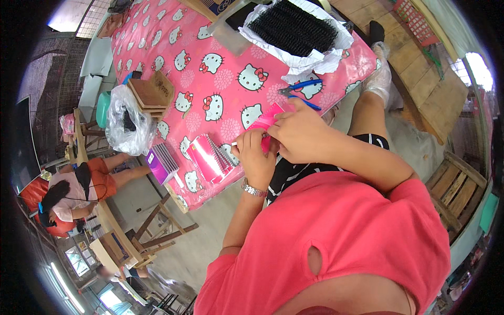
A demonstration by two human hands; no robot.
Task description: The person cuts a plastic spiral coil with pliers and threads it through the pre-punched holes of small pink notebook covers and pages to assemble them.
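My left hand and my right hand meet at the table's near edge, both closed on a glossy pink card piece. Its lower part is hidden behind my fingers, and a small white end juts out beside my left fingers. Left of my hands lies a row of overlapping pink card pieces, and farther left a similar purple stack. Blue-handled pliers rest just beyond my right hand. At the far side, a mass of black crimped strands lies on crumpled white paper.
A pink patterned cloth covers the table. Brown cardboard pieces and a clear plastic bag sit at its left edge. A wooden bench stands to the right. Another person sits at the far left.
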